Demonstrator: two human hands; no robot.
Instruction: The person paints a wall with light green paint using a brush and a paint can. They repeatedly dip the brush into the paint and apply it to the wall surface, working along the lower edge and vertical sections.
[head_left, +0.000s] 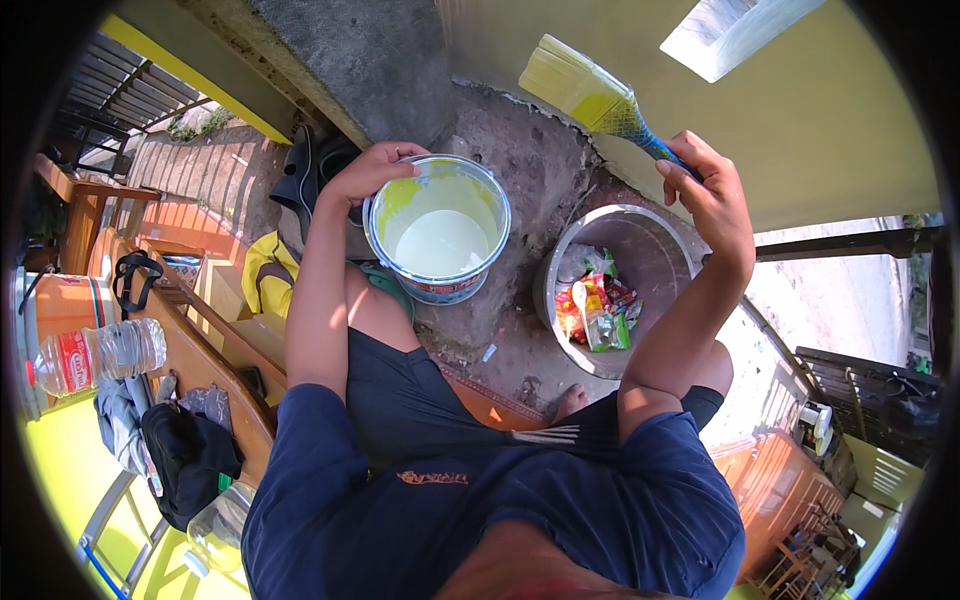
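My left hand (379, 174) grips the near-left rim of a paint bucket (440, 289), thumb over the edge. Pale liquid paint (441, 241) lies inside, and yellow-green smears coat the bucket's inner wall. In my right hand (709, 191) is a wide paintbrush (634, 124), held by its blue handle. Its bristles point up and left, coated in yellow-green paint, in front of the olive-yellow wall (780, 127). The bristles appear apart from the bucket. Whether they touch the wall I cannot tell.
A grey tub (551, 277) with snack wrappers and a white plastic spoon (579, 294) stands below my right hand. At left, a wooden bench (202, 360) bears clothes and a water bottle (97, 356). Dark footwear (300, 184) lies beyond my left arm. A bare foot (573, 401) rests near the tub.
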